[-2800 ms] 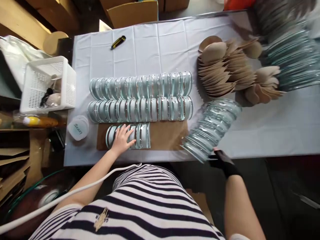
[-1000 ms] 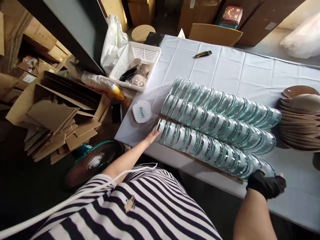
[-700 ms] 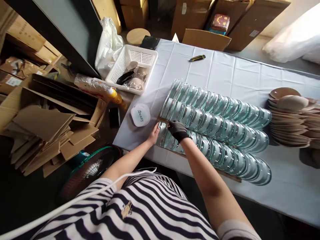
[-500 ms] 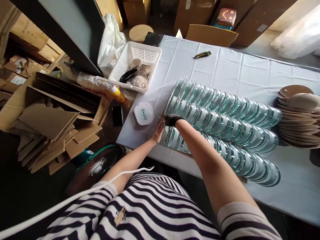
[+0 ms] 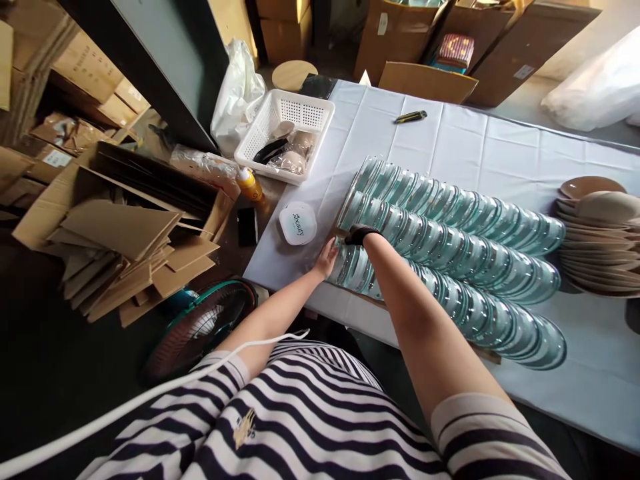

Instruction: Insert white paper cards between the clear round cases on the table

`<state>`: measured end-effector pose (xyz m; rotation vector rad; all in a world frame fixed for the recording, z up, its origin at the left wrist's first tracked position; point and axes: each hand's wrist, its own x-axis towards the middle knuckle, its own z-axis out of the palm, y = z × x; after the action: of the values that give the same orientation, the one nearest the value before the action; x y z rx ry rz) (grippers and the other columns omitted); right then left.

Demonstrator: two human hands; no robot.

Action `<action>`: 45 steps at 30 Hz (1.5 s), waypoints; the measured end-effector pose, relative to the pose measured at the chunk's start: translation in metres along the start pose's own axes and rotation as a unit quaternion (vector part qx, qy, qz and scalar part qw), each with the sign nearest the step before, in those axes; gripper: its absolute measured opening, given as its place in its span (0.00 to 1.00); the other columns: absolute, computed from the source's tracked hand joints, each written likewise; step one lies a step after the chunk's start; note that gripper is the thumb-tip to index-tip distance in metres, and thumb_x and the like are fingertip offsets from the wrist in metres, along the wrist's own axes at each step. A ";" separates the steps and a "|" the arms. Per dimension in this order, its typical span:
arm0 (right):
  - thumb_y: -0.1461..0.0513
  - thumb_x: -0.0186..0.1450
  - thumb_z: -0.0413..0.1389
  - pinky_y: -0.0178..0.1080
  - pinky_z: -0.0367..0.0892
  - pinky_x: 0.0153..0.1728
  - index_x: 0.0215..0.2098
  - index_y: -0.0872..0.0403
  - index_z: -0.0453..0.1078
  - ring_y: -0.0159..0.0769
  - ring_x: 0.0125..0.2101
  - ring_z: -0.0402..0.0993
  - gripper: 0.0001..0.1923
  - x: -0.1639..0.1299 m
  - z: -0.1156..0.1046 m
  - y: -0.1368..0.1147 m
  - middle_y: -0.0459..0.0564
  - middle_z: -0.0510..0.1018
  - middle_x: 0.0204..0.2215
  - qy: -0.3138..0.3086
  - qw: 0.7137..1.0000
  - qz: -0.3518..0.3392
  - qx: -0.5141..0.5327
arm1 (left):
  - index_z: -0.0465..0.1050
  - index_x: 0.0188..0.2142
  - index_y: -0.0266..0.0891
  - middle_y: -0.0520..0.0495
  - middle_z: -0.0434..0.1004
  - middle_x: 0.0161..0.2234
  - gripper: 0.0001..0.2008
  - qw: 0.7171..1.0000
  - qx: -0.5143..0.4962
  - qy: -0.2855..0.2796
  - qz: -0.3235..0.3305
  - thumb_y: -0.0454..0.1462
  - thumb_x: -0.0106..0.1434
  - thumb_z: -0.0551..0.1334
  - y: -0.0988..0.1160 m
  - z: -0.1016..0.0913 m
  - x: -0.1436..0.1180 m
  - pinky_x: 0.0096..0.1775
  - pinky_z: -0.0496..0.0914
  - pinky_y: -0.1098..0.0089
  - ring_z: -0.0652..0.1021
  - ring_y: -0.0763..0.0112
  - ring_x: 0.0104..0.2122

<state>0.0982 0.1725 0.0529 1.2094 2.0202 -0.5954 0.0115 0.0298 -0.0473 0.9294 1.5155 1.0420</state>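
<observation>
Head view. Left hand (image 5: 326,260), bare: centre of frame, at the left end of the front row (image 5: 475,310), fingers pointing up and slightly apart. Right hand (image 5: 361,234), dark-gloved: reaches over the same end, bent at the wrist, fingers turned left and close beside the left hand. Fingertips hidden; cannot tell whether either hand is pinching anything.

Front row: clear, greenish curved pieces set on edge, one behind another, lying on a brown board (image 5: 487,355) at the near edge of the worktop (image 5: 380,130). Long axis slants from centre of frame down to lower right; the right end shows a round rim facing lower right. Right forearm hides part of its length. Middle row (image 5: 450,247) and back row (image 5: 460,203) lie beside it, roughly parallel.

Step in hand, judged: two-handed work at the left end of the front row. From this pose, the next move seems to call for steady support of that end, so the edge-standing pieces do not tip.

Farther out: white case (image 5: 298,224) just left of the hands; basket (image 5: 273,172) beyond it, upper centre; knife (image 5: 411,117) near the far edge; brown stack (image 5: 597,247) at right of frame; fan (image 5: 205,327) lower left.
</observation>
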 end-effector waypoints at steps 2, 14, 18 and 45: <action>0.50 0.58 0.60 0.36 0.70 0.35 0.50 0.60 0.74 0.39 0.36 0.75 0.28 -0.003 0.000 0.002 0.56 0.78 0.38 -0.002 1.000 -0.012 0.001 | 0.60 0.65 0.41 0.42 0.59 0.67 0.28 1.000 0.004 -0.001 -0.008 0.50 0.70 0.52 0.001 -0.001 0.000 0.67 0.50 0.59 0.59 0.59 0.67; 0.59 0.61 0.58 0.39 0.69 0.41 0.45 0.57 0.77 0.46 0.43 0.76 0.16 -0.015 -0.004 -0.018 0.60 0.80 0.41 0.063 0.992 -0.087 -0.068 | 0.63 0.63 0.42 0.44 0.62 0.65 0.25 0.999 -0.011 0.004 0.036 0.47 0.71 0.51 0.002 0.000 0.003 0.67 0.53 0.59 0.62 0.62 0.65; 0.57 0.67 0.49 0.43 0.69 0.45 0.50 0.52 0.74 0.48 0.47 0.76 0.18 -0.052 0.044 -0.019 0.59 0.79 0.44 0.144 0.985 -0.092 -0.033 | 0.61 0.64 0.39 0.43 0.62 0.65 0.25 1.000 0.003 -0.003 0.024 0.44 0.72 0.49 0.007 0.000 0.002 0.66 0.53 0.60 0.62 0.62 0.66; 0.62 0.64 0.54 0.39 0.68 0.44 0.47 0.58 0.76 0.45 0.45 0.76 0.15 -0.055 0.031 0.029 0.62 0.79 0.43 0.082 0.995 -0.062 -0.009 | 0.68 0.61 0.45 0.42 0.65 0.62 0.24 0.912 0.362 -0.066 0.178 0.44 0.66 0.59 0.042 0.004 -0.028 0.66 0.53 0.51 0.50 0.50 0.68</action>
<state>0.1522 0.1334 0.0737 1.1620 2.2464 -0.5516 0.0221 0.0175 0.0004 1.8110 1.6778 0.6211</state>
